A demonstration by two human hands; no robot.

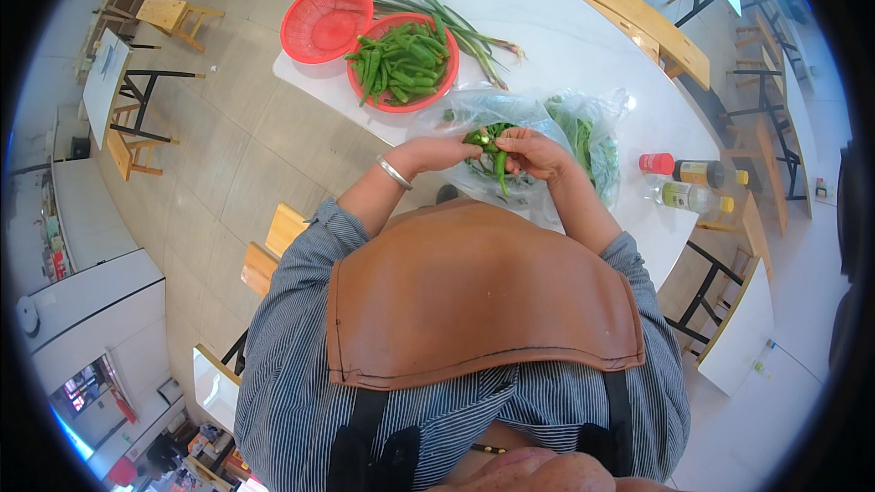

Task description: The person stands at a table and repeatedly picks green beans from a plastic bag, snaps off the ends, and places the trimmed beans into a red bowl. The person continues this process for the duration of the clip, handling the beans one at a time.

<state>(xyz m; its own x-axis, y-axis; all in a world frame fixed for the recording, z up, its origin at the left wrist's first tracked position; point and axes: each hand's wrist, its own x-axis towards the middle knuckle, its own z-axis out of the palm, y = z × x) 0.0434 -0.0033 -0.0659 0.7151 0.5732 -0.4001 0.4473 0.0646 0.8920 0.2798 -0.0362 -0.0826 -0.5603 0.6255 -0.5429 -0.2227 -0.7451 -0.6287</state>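
My left hand point(441, 152), with a silver bangle on the wrist, holds several green peppers point(476, 139) whose pale broken ends face up. A long green pepper point(502, 171) hangs point-down from the fingers of my right hand point(536, 152). My fingertips meet closely, and part of the peppers is hidden behind them. Beneath both hands spreads a clear plastic bag point(492, 106) holding green bits, which I cannot make out well. Just ahead and to the left, a red plastic basket point(392, 107) is heaped with green peppers point(410, 61).
An empty red basket point(327, 24) sits beside the full one on the white table point(547, 20). Spring onions point(461, 24) lie behind. On the right are bagged leafy greens point(581, 137), a dark bottle point(698, 173), a clear bottle point(683, 196) and a red-labelled container point(656, 163).
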